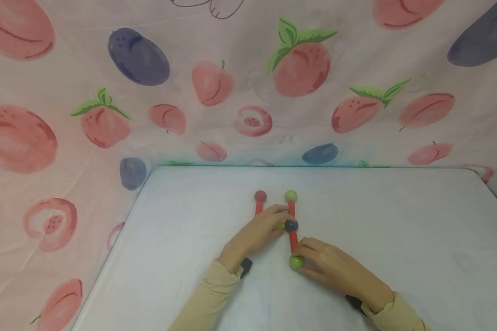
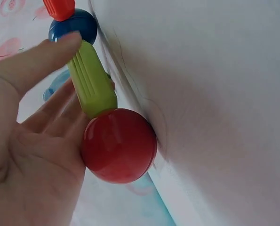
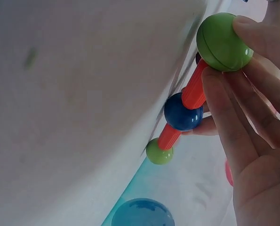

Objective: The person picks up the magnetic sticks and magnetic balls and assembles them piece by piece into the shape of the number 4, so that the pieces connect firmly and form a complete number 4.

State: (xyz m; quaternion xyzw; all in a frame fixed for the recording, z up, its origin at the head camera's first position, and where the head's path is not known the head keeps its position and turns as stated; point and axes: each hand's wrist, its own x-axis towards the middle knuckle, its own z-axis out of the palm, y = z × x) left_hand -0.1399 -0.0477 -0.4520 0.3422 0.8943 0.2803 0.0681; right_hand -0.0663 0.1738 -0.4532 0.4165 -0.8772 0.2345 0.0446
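Observation:
A joined figure of plastic balls and ribbed rods lies on the white table. My left hand [image 1: 260, 230] pinches the blue ball [image 1: 291, 225], its thumb lying over the end of the yellow-green rod [image 2: 93, 80]. A red ball [image 2: 120, 146] sits at that rod's other end, near the palm. With thumb and fingers, my right hand [image 1: 333, 266] pinches the near green ball [image 1: 297, 262], which touches a red rod [image 1: 293, 242] leading to the blue ball. Beyond the blue ball, another red rod [image 1: 291, 209] ends in a lighter green ball [image 1: 291, 196].
To the left, a red ball [image 1: 260, 196] tops a red rod [image 1: 258, 208] whose lower end the left hand hides. Fruit-print cloth [image 1: 232, 55] hangs behind the table's back edge and along its left side. Dark wrist devices [image 1: 246, 267] show at both sleeves.

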